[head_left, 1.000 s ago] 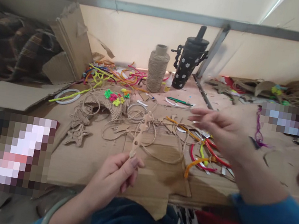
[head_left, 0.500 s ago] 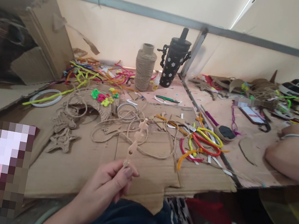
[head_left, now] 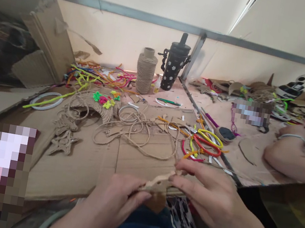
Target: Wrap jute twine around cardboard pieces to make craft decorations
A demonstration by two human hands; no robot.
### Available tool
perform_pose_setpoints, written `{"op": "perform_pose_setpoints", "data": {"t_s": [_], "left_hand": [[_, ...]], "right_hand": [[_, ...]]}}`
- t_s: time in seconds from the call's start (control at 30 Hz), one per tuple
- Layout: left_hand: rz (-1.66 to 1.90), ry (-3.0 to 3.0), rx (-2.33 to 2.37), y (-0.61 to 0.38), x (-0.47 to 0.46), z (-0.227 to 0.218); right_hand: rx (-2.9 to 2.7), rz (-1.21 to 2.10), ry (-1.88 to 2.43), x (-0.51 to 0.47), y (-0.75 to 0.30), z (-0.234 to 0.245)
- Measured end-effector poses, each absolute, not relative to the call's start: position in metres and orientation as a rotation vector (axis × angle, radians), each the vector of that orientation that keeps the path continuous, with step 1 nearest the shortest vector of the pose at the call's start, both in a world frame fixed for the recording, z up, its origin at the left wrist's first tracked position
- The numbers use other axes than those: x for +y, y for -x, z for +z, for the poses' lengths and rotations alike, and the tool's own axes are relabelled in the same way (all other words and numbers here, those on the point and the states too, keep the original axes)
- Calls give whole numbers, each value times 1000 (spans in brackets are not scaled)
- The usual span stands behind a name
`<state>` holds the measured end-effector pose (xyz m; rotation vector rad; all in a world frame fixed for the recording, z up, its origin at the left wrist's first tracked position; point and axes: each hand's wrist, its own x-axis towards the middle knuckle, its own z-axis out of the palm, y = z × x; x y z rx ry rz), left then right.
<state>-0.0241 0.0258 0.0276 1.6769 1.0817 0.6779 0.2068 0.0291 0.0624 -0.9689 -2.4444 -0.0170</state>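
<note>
My left hand [head_left: 112, 201] pinches one end of a small cut-out cardboard strip [head_left: 160, 180] with a notched outline and a hole. The fingers of my right hand [head_left: 210, 195] close on its other end. Both hands are low, over the front edge of the cardboard-covered table [head_left: 76, 179]. Just beyond them lies a loose tangle of jute twine [head_left: 145, 154]. Left of it sit a twine-wrapped star [head_left: 65, 143] and a twine-covered arch [head_left: 106, 108] with bright pipe-cleaner flowers [head_left: 103, 100].
A twine spool [head_left: 145, 73] and a black flowered tumbler [head_left: 174, 68] stand at the back. Pipe cleaners [head_left: 100, 73] are heaped behind on the left. Coloured loops [head_left: 207, 145] lie right of the twine. Another person's forearm [head_left: 303, 164] rests at far right.
My right hand has come into view and taken the far end of the cardboard strip. The left hand has lowered the strip toward the table's front edge and tipped it sideways.
</note>
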Motion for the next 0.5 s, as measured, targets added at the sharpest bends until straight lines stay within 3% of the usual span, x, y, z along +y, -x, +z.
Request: {"op": "perform_pose_setpoints", "data": {"t_s": [0.1,0.27,0.5], "left_hand": [[666,-1853,1054,29,27,25],[1402,-1681,1254,41,29,15],[1359,-1381,1241,35,31,12]], "right_hand": [[-2493,12,953,37,-221,64],[-2225,42,1260,60,-276,66],[-1847,-198,1671,143,-311,45]]}}
